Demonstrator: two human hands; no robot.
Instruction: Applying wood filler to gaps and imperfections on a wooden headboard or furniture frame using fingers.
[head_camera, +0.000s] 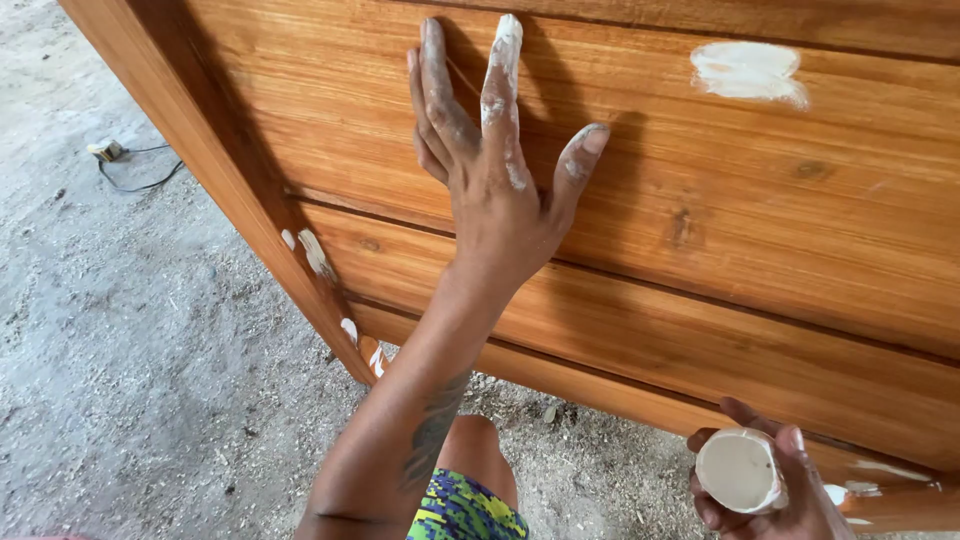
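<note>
My left hand (490, 170) lies flat against a large varnished wooden panel (700, 280), fingers spread and pointing up. Its index finger is coated in white putty, and smears show on the thumb and the other fingers. It holds nothing. Low at the right, my right hand (760, 490) cups a round lump of white putty (738, 470) close to the panel's bottom rail. A smeared patch of white putty (748, 72) sits on the panel's upper right, apart from both hands.
Small white putty dabs (315, 252) dot the panel's slanted left frame edge. A concrete floor strewn with sawdust (150, 350) spreads to the left and below. A plug with a black cable (110, 152) lies at the upper left. My knee and patterned shorts (465, 505) show below.
</note>
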